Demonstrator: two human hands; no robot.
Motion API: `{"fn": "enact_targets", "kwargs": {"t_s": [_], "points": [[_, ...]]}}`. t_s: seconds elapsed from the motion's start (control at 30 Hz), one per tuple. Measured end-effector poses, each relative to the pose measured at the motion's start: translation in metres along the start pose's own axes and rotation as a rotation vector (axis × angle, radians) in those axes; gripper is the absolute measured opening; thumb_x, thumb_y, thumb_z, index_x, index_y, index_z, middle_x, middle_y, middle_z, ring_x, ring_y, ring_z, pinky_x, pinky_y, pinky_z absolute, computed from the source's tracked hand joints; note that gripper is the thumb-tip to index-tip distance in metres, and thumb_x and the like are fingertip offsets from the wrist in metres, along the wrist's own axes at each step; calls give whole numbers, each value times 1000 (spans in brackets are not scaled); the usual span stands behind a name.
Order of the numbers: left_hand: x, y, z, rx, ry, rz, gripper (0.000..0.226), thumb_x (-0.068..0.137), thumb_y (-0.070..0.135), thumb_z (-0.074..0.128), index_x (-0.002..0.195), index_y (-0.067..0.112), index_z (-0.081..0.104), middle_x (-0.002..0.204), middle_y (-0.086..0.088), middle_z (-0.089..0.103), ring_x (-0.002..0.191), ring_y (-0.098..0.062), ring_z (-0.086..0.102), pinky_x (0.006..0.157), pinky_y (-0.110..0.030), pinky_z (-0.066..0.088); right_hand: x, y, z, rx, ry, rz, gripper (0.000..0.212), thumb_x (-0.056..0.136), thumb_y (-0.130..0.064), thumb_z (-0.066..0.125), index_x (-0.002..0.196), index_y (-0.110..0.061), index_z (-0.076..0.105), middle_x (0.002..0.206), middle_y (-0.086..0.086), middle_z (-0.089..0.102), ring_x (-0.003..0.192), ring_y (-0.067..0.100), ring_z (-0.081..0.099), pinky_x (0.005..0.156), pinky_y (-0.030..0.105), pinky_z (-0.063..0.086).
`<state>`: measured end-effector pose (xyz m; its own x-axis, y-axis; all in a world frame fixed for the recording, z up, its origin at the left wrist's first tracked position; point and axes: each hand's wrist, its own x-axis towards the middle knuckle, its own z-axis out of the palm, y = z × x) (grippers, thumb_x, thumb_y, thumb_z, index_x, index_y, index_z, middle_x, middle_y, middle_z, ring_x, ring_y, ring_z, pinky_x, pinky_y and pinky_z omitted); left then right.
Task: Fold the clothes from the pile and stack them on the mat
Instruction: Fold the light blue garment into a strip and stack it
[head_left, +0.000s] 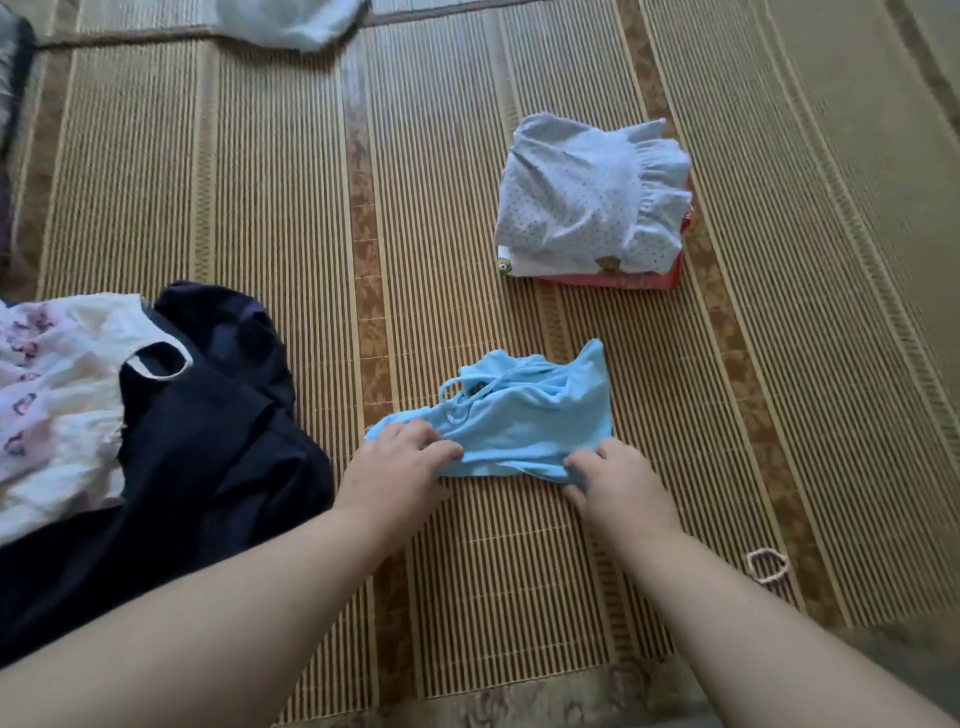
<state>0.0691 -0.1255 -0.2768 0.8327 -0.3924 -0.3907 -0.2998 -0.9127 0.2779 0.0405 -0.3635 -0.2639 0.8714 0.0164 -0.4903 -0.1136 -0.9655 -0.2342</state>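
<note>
Your left hand (402, 460) and right hand (615, 475) both sit on the near edge of the light blue garment (524, 421), which lies rumpled on the woven mat (291, 208) straight in front of you. The right fingers pinch its right corner, with cloth bunched under them. The left fingers curl over the left corner and seem to grip the hem, though the blur leaves that unsure. Beyond the garment, well apart from it, sits the folded stack (587, 202), with a dotted pale blue piece on top and something red at the bottom. To your left lies the pile: a navy garment (208, 415) partly under a white printed one (52, 384). A pink hair tie (768, 566) lies right of your right forearm.
</note>
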Motion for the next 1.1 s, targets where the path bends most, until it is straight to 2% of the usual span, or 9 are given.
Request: {"fn": "enact_targets", "kwargs": {"t_s": [0.13,0.27,0.37,0.43,0.57,0.77,0.9,1.0,1.1], "points": [[4,-6,-19,60,35,-49,18,93,37,51,100,30,67,100,8,59,92,-16,51,79,-33,47,3,-1,-19,164,56,-33,9,84,-18,56,83,-13,63,79,-3,53,84,20,53,67,27,36],[4,3,-60,-439,-24,-190,8,96,23,46,92,24,54,84,2,61,73,-15,55,63,-32,49,-10,-15,-68,603,220,84,19,84,-7,48,76,-20,59,71,-7,59,68,10,53,58,19,37],[1,23,-101,-670,58,-148,10,99,20,41,95,23,51,80,0,57,68,-16,54,59,-32,46,-23,-28,-117,810,251,-6,16,73,-19,41,71,-20,57,67,-6,57,61,6,49,57,22,40],[-3,35,-132,-667,75,-89,3,98,26,48,99,28,51,85,5,58,74,-15,57,59,-29,49,-32,-30,-150,725,226,-113,5,79,-24,52,77,-27,55,71,-8,58,64,3,54,55,17,42],[-12,36,-177,-520,24,-49,23,87,19,67,97,35,55,89,13,57,79,-9,60,59,-21,53,-43,-21,-197,498,238,-232,40,78,-9,70,89,-43,51,82,-14,60,77,-4,55,61,9,43],[-17,19,-208,-585,142,-117,23,90,11,61,82,33,65,84,7,67,78,-10,61,61,-22,44,-55,-4,-232,641,280,-210,16,80,-16,74,76,-31,69,75,-10,68,64,0,61,56,11,47],[-16,20,-224,-687,216,-98,39,91,2,52,82,36,67,85,11,70,82,-6,63,70,-21,46,-56,8,-250,517,248,-212,15,83,-21,70,76,-34,68,72,-9,68,66,0,61,55,8,44],[-12,25,-236,-776,263,-43,41,93,4,51,79,36,71,81,8,71,79,-20,64,67,-17,47,-53,18,-266,395,259,-236,17,84,-22,68,75,-36,67,70,-6,68,66,7,61,55,12,45],[-5,30,-251,-849,280,-19,32,94,5,49,85,26,72,68,-3,67,57,-37,48,47,-28,40,-50,24,-280,298,260,-263,16,80,-14,71,76,-29,69,65,-3,64,56,7,57,48,13,43]]}}
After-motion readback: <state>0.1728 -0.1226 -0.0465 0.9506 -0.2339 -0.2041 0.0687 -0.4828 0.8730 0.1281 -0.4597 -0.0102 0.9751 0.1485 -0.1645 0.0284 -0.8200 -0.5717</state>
